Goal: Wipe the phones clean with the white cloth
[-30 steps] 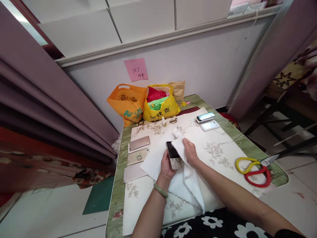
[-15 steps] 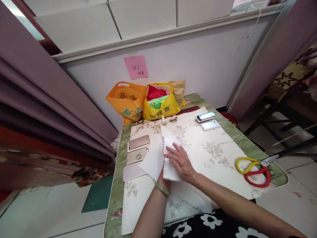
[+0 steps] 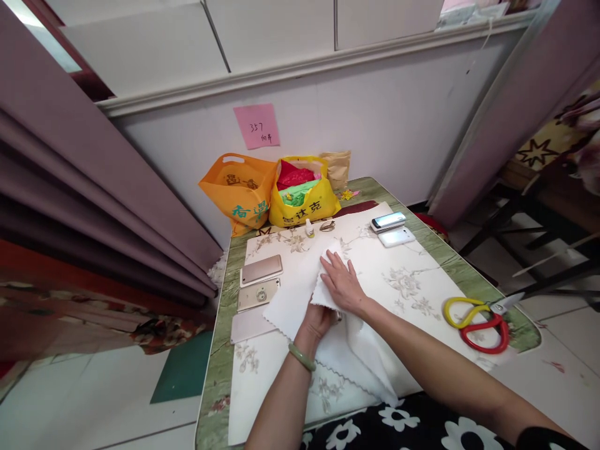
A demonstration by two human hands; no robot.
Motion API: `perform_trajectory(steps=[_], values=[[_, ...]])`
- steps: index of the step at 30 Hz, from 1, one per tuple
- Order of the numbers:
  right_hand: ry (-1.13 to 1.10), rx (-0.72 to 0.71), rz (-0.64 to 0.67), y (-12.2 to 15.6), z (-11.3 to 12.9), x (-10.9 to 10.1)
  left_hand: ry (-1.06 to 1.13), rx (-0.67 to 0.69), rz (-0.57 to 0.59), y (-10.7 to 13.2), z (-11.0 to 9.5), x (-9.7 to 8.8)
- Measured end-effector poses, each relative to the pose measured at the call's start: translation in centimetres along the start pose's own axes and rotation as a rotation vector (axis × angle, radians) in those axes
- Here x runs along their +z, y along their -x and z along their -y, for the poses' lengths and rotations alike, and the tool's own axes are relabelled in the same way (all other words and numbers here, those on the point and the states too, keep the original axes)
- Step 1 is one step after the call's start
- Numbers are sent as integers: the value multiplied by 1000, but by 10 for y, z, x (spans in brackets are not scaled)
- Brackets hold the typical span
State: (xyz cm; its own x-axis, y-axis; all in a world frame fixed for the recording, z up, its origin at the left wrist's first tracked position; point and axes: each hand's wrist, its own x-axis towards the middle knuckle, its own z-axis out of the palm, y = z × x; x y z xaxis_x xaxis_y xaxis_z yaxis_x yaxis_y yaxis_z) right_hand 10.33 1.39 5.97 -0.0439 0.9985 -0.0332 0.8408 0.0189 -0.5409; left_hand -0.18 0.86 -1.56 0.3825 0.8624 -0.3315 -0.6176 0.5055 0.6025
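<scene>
A white cloth (image 3: 290, 306) with a scalloped edge drapes over the table and over part of my left hand. My left hand (image 3: 319, 320), with a green bangle (image 3: 301, 357) on the wrist, curls beneath the cloth. A small shiny edge (image 3: 336, 316) shows between my hands, but I cannot tell what it belongs to. On top of the cloth lies my right hand (image 3: 344, 284), flat, its fingers stretched and slightly apart. Several phones lie left of the cloth, the nearest being a pinkish one (image 3: 250, 327).
Scissors (image 3: 478, 322) with yellow and red handles lie at the right edge. Two phones (image 3: 396, 236) rest at the back right. A small white bottle (image 3: 309, 229) and glasses (image 3: 327, 225) sit before a yellow bag (image 3: 304, 209) and an orange bag (image 3: 248, 194).
My right hand has slid up and slightly right, and its fingers point further upward. The cloth's upper peak has folded down, and the shiny edge has come into view.
</scene>
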Motion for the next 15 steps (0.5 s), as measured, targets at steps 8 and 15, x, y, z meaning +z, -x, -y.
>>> perform_trajectory(steps=[8,15], values=[[73,74,-63,-3,-26,8,11,23,1,14,-12,18],[171,-106,-192,6,-26,27,187,-104,-60,13,-18,21]])
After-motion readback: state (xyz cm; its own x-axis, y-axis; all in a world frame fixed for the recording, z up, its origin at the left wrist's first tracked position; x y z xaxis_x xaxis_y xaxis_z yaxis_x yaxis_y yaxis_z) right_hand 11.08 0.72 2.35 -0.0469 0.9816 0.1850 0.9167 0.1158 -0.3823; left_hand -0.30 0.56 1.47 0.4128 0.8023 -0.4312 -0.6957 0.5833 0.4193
